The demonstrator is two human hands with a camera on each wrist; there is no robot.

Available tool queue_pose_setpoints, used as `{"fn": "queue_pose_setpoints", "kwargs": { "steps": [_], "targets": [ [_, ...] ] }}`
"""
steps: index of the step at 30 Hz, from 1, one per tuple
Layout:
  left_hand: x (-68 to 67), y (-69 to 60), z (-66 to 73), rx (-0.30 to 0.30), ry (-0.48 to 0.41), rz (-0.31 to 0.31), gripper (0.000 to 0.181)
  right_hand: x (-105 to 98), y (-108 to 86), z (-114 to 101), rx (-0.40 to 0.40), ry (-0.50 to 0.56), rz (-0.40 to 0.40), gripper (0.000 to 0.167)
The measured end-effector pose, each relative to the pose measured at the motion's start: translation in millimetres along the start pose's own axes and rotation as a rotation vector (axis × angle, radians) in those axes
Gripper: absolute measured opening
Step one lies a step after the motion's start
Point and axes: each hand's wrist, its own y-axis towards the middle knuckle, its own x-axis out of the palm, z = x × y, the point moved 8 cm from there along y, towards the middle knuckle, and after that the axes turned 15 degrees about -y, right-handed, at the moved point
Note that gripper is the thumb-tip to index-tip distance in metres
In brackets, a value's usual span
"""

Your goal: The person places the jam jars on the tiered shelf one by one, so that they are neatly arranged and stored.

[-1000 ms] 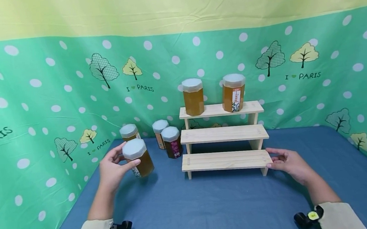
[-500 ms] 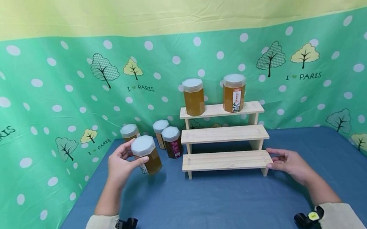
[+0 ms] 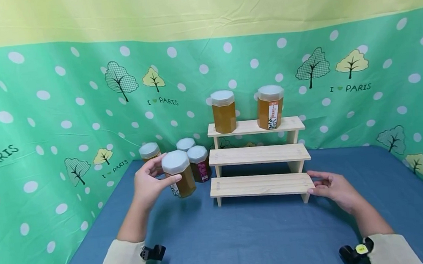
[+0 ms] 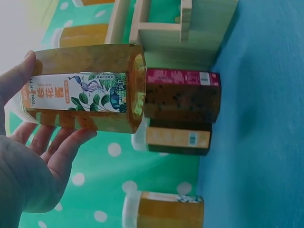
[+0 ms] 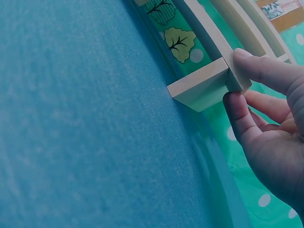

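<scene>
My left hand (image 3: 148, 184) grips an amber jam jar (image 3: 184, 181) with a white lid, tilted a little and held off the table. In the left wrist view the thumb lies on one side and the fingers on the other; the jar's white label (image 4: 78, 92) has green leaves and a bird. Toward the right, my right hand (image 3: 335, 191) pinches the right end of the lowest board of a three-step wooden shelf (image 3: 258, 155). The right wrist view has thumb and fingertips on opposite faces of that board (image 5: 232, 73). Two amber jars (image 3: 224, 116) stand apart on the top step.
Left of the shelf, a dark jar with a magenta label (image 3: 200, 167) stands before another jar (image 3: 185, 144), mostly hidden. Farther left is an amber jar (image 3: 149, 150), partly behind the left hand. A blue cloth (image 3: 252, 238) covers the table, and a green dotted curtain (image 3: 207, 85) hangs behind.
My left hand has carried the jar to the right and slightly up, toward the shelf; it now covers part of the rear jar. My right hand keeps its place on the board.
</scene>
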Motion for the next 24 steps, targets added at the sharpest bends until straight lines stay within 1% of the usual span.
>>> {"fn": "queue_pose_setpoints", "kwargs": {
  "steps": [11,18,24],
  "targets": [
    [24.7,5.0,9.7,0.007,-0.036,-0.053,0.070,0,1.2,0,-0.001,0.005,-0.002,0.077],
    [43.6,8.1,15.3,0.014,-0.042,-0.096,0.070,0,0.6,0,-0.004,0.013,-0.004,0.077],
    [58.2,12.1,19.6,0.009,-0.053,-0.114,0.070,0,0.7,0,-0.004,0.019,-0.003,0.077]
  ]
}}
